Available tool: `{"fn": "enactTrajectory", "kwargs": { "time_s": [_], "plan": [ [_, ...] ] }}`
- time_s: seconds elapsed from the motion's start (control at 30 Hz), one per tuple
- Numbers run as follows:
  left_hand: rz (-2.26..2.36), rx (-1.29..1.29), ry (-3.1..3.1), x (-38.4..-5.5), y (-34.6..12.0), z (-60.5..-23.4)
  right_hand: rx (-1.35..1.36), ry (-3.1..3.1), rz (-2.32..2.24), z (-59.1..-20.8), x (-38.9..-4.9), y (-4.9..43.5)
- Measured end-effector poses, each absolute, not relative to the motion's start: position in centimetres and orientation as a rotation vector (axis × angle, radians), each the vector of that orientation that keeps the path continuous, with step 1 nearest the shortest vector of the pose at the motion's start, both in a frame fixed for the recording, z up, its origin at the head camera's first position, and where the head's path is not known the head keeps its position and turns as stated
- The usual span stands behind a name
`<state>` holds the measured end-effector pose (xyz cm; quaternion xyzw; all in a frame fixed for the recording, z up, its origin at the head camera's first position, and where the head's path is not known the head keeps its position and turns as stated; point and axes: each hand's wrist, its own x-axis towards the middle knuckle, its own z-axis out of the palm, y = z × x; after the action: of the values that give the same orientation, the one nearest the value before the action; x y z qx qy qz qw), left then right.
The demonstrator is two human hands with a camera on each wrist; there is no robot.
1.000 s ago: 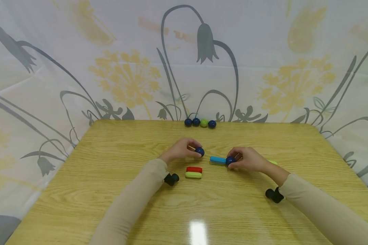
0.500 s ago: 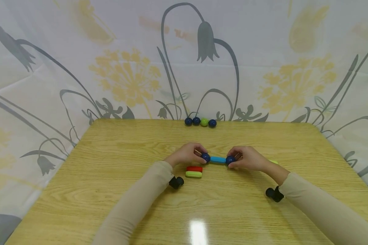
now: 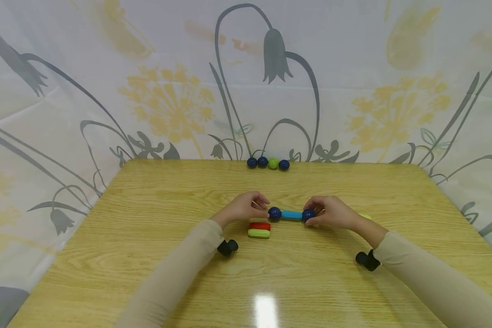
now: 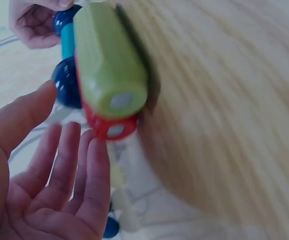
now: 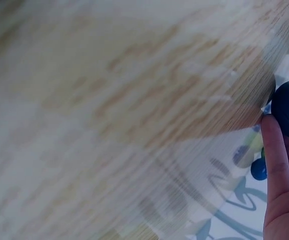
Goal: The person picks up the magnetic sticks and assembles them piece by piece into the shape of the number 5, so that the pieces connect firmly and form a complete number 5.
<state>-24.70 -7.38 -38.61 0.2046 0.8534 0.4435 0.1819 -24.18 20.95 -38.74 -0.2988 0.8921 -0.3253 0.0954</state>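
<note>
A light-blue rod [image 3: 291, 214] lies on the table with a dark blue ball at each end, the three in a line and touching. My right hand [image 3: 332, 213] pinches the right ball [image 3: 309, 215] between thumb and fingers. Beside the left ball [image 3: 274, 213] is my left hand [image 3: 242, 208], its fingers spread and relaxed; in the left wrist view the thumb tip reaches close to that ball [image 4: 67, 83], and whether it touches is unclear. A red rod [image 3: 260, 226] and a yellow-green rod [image 3: 258, 233] lie side by side just in front of the left hand.
At the table's far edge several balls sit in a row, dark blue ones [image 3: 252, 162] and a green one [image 3: 273, 163]. Partly hidden behind the right wrist is a yellow-green piece [image 3: 365, 217]. A patterned cloth [image 3: 172, 114] hangs behind the wooden table [image 3: 147, 191].
My left hand brought its dark blue ball right and nearer, against the light-blue rod's left end. It has since let go and drawn slightly left. The right hand has stayed in place.
</note>
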Motion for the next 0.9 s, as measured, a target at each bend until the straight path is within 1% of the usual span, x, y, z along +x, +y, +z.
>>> {"fn": "enactTrajectory", "kwargs": {
  "time_s": [0.27,0.43,0.67,0.9],
  "plan": [
    [1.101,0.7,2.382,-23.6,-8.8,-37.8,-0.885,2.653,-0.956,-38.6,-23.9,21.1],
    [1.051,0.764,2.354,-22.9,-9.0,-38.1,-0.907,2.666,-0.938,-38.8,-24.0,21.2],
    [1.058,0.805,2.366,-22.7,-9.4,-38.7,-0.915,2.674,-0.929,-38.9,-24.0,21.5],
    [1.033,0.811,2.37,-22.7,-10.9,-38.7,-0.919,2.684,-0.921,-38.8,-23.9,21.7]
  ]
}}
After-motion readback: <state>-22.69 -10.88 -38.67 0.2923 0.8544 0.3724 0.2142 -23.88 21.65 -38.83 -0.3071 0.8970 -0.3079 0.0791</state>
